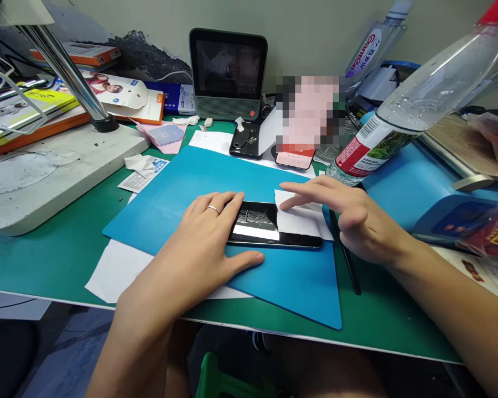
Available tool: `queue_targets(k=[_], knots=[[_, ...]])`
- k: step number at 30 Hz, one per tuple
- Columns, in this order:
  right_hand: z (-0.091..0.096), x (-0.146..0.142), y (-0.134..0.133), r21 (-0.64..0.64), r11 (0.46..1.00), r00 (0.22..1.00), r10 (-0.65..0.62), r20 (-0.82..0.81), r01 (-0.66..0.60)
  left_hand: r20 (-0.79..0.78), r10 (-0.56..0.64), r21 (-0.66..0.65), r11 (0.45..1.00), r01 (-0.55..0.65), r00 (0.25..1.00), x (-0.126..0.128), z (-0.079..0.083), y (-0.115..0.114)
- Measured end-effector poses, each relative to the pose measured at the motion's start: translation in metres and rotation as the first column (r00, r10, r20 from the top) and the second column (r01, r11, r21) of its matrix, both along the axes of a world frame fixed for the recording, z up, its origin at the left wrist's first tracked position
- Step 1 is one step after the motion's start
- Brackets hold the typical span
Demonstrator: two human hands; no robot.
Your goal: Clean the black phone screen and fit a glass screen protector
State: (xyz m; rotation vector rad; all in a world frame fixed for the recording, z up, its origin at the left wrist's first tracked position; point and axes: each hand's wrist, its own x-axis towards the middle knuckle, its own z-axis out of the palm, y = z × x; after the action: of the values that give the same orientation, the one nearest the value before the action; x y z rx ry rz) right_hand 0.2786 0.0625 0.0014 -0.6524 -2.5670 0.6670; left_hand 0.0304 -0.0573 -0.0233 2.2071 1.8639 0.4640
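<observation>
This looks like a small phone workshop: black phone (255,231) on a blue mat (166,193), metal-posted stand (93,171), LCD-marked box (176,98).

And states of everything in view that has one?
Black phone: flat, glossy face up, partly covered
White sheet: over part of the black phone
Blue mat: lying flat
Smart display: upright, screen dim
Red-capped bottle: closed, label on
Rear phone: screen lit
Left hand: open, at black phone's left end
Right hand: fingers at the white sheet
</observation>
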Motion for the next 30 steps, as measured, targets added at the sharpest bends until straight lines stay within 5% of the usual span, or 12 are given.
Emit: queue_targets(k=[6, 11, 18, 26, 30], knots=[[0.000, -0.001, 0.002, 0.007, 0.998, 0.997, -0.065, -0.040, 0.065, 0.006, 0.003, 0.022, 1.000, -0.003, 1.000, 0.000, -0.002, -0.002], [-0.005, -0.009, -0.005, -0.044, 0.984, 0.980, 0.177, 0.096, -0.174, 0.030, 0.006, 0.043, 0.999, -0.007, 1.000, -0.002, -0.004, -0.004], [-0.004, -0.018, -0.016, -0.089, 0.934, 0.914, 0.357, 0.191, -0.346, 0.070, 0.004, 0.042, 0.999, -0.007, 0.998, -0.002, -0.006, -0.001], [-0.004, -0.009, -0.004, -0.007, 0.948, 0.918, 0.311, 0.245, -0.319, 0.021, 0.109, 0.147, 0.983, -0.111, 0.994, -0.032, 0.018, -0.049], [-0.004, -0.020, -0.014, 0.011, 0.935, 0.885, 0.332, 0.327, -0.355, -0.012, 0.125, 0.099, 0.987, -0.123, 0.992, -0.031, 0.016, -0.048]])
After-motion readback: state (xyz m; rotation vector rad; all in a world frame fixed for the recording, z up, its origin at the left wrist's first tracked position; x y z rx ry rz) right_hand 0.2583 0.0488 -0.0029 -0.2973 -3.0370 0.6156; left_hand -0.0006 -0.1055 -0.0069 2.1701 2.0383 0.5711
